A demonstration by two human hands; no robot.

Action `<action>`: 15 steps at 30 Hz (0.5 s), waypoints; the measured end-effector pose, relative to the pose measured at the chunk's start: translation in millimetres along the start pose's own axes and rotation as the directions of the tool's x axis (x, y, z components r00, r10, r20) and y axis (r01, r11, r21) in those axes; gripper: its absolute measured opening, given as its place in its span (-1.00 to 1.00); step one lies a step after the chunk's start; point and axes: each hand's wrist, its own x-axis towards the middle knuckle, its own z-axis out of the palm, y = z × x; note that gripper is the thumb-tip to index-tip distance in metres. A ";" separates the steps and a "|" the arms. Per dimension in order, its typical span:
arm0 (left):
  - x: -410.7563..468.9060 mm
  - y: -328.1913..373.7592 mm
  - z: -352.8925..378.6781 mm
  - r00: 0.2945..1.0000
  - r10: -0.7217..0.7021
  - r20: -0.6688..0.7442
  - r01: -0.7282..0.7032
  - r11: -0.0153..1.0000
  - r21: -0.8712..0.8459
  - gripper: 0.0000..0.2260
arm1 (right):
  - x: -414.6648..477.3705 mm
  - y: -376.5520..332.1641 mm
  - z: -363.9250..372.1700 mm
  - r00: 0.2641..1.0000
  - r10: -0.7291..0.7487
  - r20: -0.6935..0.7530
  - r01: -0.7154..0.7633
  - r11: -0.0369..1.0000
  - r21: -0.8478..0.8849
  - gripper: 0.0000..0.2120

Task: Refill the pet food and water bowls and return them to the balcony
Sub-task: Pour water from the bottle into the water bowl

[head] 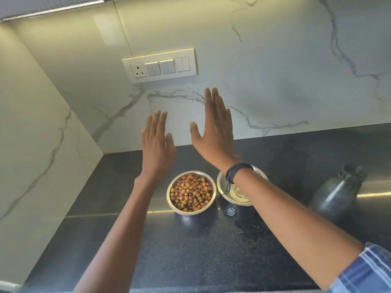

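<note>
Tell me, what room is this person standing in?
Most likely a kitchen. There is a dark stone countertop meeting a marble-look wall, with a switch and socket panel above it. On the counter sit a steel bowl of pet food and a dark bottle.

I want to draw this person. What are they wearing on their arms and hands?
The left hand and its arm are bare, with nothing worn. The right hand has a black braided band round the wrist, with a loose end hanging down. Near the elbow shows a rolled-up sleeve with blue and white stripes. No rings or watch show.
</note>
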 end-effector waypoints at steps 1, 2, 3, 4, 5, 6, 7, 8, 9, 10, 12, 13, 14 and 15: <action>-5.7 -1.2 5.8 1.000 -0.018 0.016 0.018 1.000 -0.013 -0.51 | -4.5 4.3 2.0 1.000 0.014 0.010 -0.014 1.000 -0.002 -0.26; -11.6 -2.4 11.3 0.999 -0.032 0.031 0.033 0.999 -0.024 -0.51 | -8.7 8.3 4.0 0.999 0.029 0.018 -0.029 1.000 -0.003 -0.26; -17.3 -3.7 16.6 0.998 -0.042 0.048 0.044 0.999 -0.032 -0.50 | -12.9 12.0 5.5 0.999 0.045 0.024 -0.045 0.999 -0.004 -0.26; -22.8 -4.9 22.0 0.997 -0.049 0.065 0.052 0.998 -0.039 -0.50 | -17.1 15.7 6.8 0.998 0.060 0.029 -0.060 0.998 -0.004 -0.26; -27.8 -5.9 27.0 0.995 -0.056 0.082 0.060 0.997 -0.045 -0.51 | -21.3 19.4 8.0 0.997 0.075 0.032 -0.075 0.997 -0.003 -0.26; -32.4 -6.8 32.1 0.993 -0.063 0.097 0.068 0.996 -0.052 -0.51 | -25.6 23.0 8.9 0.995 0.088 0.037 -0.088 0.996 -0.003 -0.26; -36.4 -7.7 37.0 0.992 -0.070 0.110 0.077 0.995 -0.058 -0.51 | -29.9 26.5 9.8 0.994 0.101 0.043 -0.101 0.995 -0.003 -0.26; -39.9 -8.4 41.5 0.990 -0.076 0.122 0.085 0.994 -0.065 -0.51 | -34.2 29.7 10.8 0.992 0.114 0.049 -0.114 0.993 -0.004 -0.26; -43.1 -9.0 45.8 0.987 -0.083 0.135 0.093 0.993 -0.072 -0.51 | -38.5 32.7 11.6 0.990 0.128 0.052 -0.128 0.992 -0.006 -0.26; -46.1 -9.9 50.2 0.985 -0.090 0.146 0.102 0.992 -0.079 -0.51 | -42.7 35.7 12.3 0.988 0.143 0.056 -0.142 0.990 -0.008 -0.26; -52.3 -11.5 58.7 0.979 -0.108 0.171 0.126 0.987 -0.100 -0.51 | -50.5 41.8 13.4 0.981 0.179 0.073 -0.178 0.984 -0.014 -0.25; -55.8 -12.3 63.3 0.977 -0.114 0.182 0.135 0.984 -0.112 -0.51 | -54.4 45.0 13.6 0.977 0.196 0.080 -0.195 0.981 -0.015 -0.25; -59.4 -12.8 68.1 0.974 -0.119 0.192 0.143 0.982 -0.121 -0.52 | -58.2 48.5 13.5 0.974 0.210 0.086 -0.209 0.978 -0.017 -0.25; -63.5 -13.2 72.6 0.972 -0.123 0.201 0.150 0.981 -0.126 -0.52 | -62.1 51.9 13.2 0.971 0.223 0.090 -0.222 0.975 -0.018 -0.25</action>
